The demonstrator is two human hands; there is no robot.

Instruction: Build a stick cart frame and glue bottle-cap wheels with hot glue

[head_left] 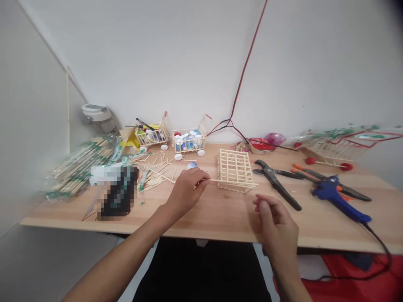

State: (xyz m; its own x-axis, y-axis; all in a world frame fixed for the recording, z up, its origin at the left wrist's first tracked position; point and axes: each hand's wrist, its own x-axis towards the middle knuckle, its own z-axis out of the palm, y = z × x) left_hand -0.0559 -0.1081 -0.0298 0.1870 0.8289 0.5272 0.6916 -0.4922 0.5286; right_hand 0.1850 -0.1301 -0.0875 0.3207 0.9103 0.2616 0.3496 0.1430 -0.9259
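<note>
My left hand [189, 188] pinches a thin wooden stick [214, 180] between thumb and fingers. The stick reaches right, across the near side of a small basket [234, 165] built from crossed wooden sticks. That basket sits on the table in front of me. To its lower right, my right hand [278, 226] hovers over the table edge, apart from the basket. Its fingers are curled with thumb and fingertips close together, and whatever may be between them cannot be made out. A blue and white cap [192, 165] lies just beyond my left hand.
Pliers [277, 184] and a blue glue gun [340, 197] with a cord lie at right. Behind stand two small stick carts [189, 144] filled with caps, and a larger cart [330, 155] with red wheels. Loose sticks [157, 176] and bagged skewers [82, 163] lie at left.
</note>
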